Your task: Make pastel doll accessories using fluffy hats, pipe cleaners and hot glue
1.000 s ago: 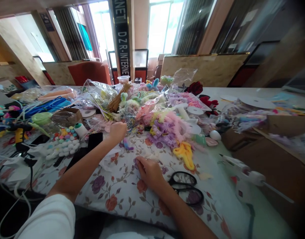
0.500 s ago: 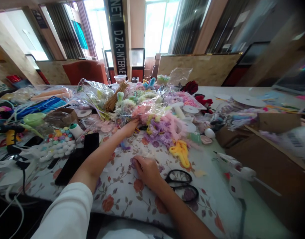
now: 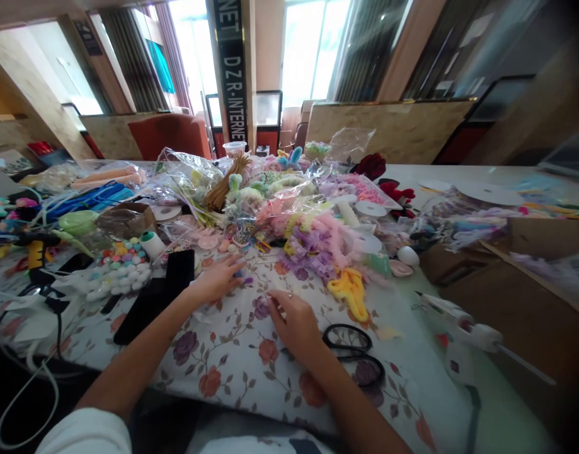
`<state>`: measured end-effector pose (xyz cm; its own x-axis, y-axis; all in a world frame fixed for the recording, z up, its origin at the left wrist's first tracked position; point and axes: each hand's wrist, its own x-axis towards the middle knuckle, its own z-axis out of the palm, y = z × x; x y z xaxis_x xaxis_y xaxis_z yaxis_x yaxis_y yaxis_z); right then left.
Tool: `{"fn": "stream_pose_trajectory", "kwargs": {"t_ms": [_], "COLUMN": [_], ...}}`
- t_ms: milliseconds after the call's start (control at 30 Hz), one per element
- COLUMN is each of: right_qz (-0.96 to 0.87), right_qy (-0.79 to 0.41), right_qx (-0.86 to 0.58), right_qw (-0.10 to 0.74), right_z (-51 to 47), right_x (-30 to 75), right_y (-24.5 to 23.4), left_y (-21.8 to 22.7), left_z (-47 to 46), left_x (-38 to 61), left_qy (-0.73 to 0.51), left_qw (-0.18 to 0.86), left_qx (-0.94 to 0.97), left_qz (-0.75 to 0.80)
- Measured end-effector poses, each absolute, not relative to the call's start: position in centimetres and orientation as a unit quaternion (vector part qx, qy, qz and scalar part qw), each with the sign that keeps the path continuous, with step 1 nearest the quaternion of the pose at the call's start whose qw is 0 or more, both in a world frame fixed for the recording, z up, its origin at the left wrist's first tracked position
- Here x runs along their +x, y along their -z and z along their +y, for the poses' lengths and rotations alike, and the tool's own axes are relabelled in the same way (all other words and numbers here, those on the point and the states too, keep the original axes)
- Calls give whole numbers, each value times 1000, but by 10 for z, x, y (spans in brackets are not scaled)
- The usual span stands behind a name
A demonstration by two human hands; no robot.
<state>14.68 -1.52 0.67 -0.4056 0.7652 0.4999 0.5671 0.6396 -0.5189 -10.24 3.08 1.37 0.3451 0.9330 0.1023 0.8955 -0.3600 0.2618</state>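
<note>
My left hand [image 3: 217, 277] reaches low over the flowered cloth [image 3: 232, 372], palm down, its fingers stretched out and apart. A small blue-purple fuzzy piece [image 3: 248, 280] lies by its fingertips; whether they touch it I cannot tell. My right hand [image 3: 295, 323] rests on the cloth with thumb and fingers drawn together in a pinch. Whatever is between those fingertips is too small to make out. Black-handled scissors [image 3: 349, 337] lie right beside that wrist, their blades hidden. A bundle of yellow fuzzy stems [image 3: 348, 291] sits just beyond them.
Behind my hands rises a heap of pink and purple ruffled trim [image 3: 310, 243] and plastic bags. Dark phones [image 3: 179, 271] and pompoms [image 3: 121, 271] lie left. To the right are a white glue gun [image 3: 459, 325] and a cardboard box [image 3: 497, 290].
My left hand has drawn back from the heap toward me and to the left, its fingers now spread. The right hand stays in nearly the same spot on the cloth. The view has shifted slightly.
</note>
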Motion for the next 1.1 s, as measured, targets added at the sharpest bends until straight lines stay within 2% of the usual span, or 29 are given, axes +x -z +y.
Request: {"fn": "stream_pose_trajectory", "kwargs": {"t_ms": [100, 300, 433, 567, 633, 700, 800, 967, 1100], "right_qz": [-807, -804, -778, -752, -733, -717, -727, -765, -768], "right_qy": [-97, -72, -73, -112, -154, -196, -258, -287, -276], "right_qx": [-437, -500, -525, -539, -548, -551, -531, -490, -495], "right_qw": [386, 314, 339, 363, 374, 380, 351, 305, 297], "right_z": [-8, 0, -9, -20, -26, -32, -40, -49, -50], "right_x": [165, 210, 238, 266, 277, 282, 281, 276, 286], "right_y": [-9, 1, 8, 10, 8, 5, 1, 9, 23], "left_y": [0, 13, 14, 1, -7, -14, -15, 8, 34], "left_z": [12, 3, -5, -20, -27, -31, -31, -19, -4], "left_x": [-104, -112, -107, -91, -77, -58, -23, 28, 35], "left_qy": [-69, -55, -57, -146, -224, -270, -238, -153, -222], "left_qw": [78, 32, 0, -55, -32, 54, 174, 163, 169], "left_qx": [802, 757, 746, 746, 755, 778, 826, 872, 872], "left_qz": [589, 651, 664, 648, 615, 565, 480, 435, 401]}}
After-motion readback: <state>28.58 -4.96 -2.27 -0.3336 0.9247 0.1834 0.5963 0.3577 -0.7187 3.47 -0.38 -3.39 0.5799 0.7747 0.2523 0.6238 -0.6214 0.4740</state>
